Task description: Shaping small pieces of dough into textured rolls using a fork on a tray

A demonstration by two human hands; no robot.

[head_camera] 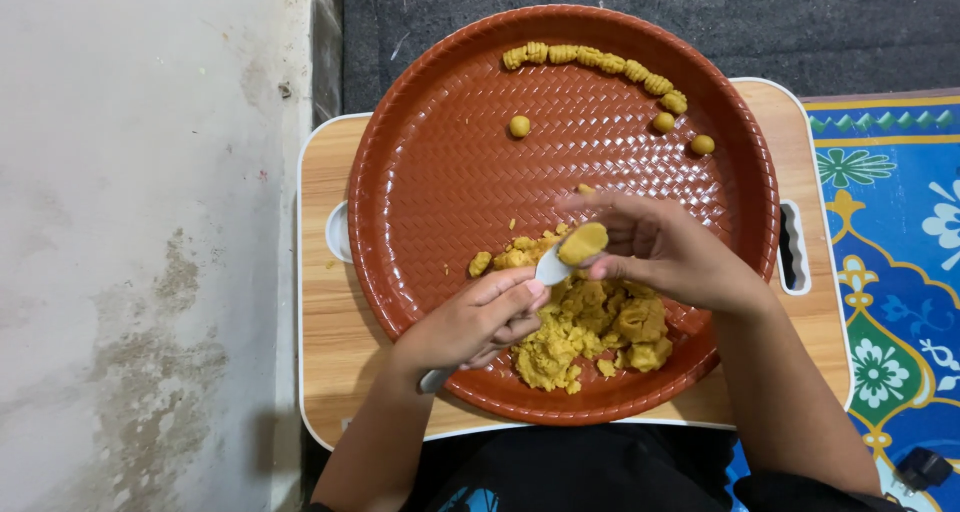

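A round brown woven-pattern tray [430, 172] rests on a small wooden lap table [325, 312]. My left hand [475, 322] grips a white spoon [550, 268] heaped with yellow dough [583, 242]. My right hand [660, 247] hovers over the spoon, fingers touching that dough portion. Under both hands lies a pile of yellow dough [590, 332]. At the tray's far rim sits a curved row of ridged dough pieces [595, 62], with three small dough balls [519, 126] nearby.
A stained pale floor [150, 242] fills the left. A blue patterned mat [890, 242] lies to the right and a dark grey carpet [800, 22] lies beyond the table. Dough crumbs [480, 264] dot the tray's middle.
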